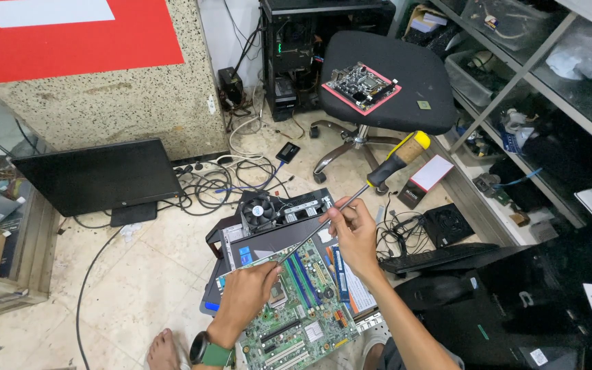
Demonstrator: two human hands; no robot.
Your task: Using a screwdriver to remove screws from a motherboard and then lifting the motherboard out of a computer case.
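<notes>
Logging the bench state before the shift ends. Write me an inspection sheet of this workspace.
Surface: pale tiled floor; work is done on it.
Job's things: green motherboard lying on an open computer case; long screwdriver with yellow and black handle.
Clutter: loose cooler fan, monitor on the floor, keyboard, small box, second motherboard on a black stool.
Hands: left hand on the motherboard at the screwdriver tip; right hand pinching the shaft.
Cables: tangle by a power strip near the pillar.
Surroundings: speckled pillar, shelving with parts, tower computer.
</notes>
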